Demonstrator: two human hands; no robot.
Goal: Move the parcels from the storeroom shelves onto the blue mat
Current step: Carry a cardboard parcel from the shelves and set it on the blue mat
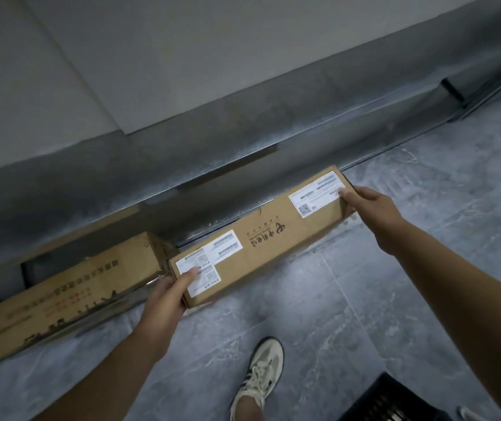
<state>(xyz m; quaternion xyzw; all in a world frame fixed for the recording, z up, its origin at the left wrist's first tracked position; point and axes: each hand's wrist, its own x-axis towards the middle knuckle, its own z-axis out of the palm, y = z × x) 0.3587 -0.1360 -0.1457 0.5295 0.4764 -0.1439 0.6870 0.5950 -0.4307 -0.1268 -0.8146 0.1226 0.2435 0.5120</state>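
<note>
Parcel (258,235): a long, narrow cardboard box, low over the grey tiled floor (394,299) close to the foot of the wall (152,71). Whether it rests on the tiles or hangs just clear of them cannot be told. The blue mat is not in view.

The left grip (167,294), a bare hand, holds the near end, thumb flat on a white label and fingers curled round the end face. The right grip (370,205) holds the far end the same way, thumb on top and fingers wrapped over the edge.

By its look the box is stiff and dry, not slippery, and likely light to moderate in weight. Its length is the awkward part, so a hold at both ends suits it and should keep it from swinging.

Its long axis runs roughly along the wall, the left end nearer the person and the right end farther off. The labelled, printed face points up.

A second, longer box (67,296) lies on the floor to the left, its end just beside the parcel's near end. A shoe (261,378) and a dark crate (394,399) sit nearer the person.
</note>
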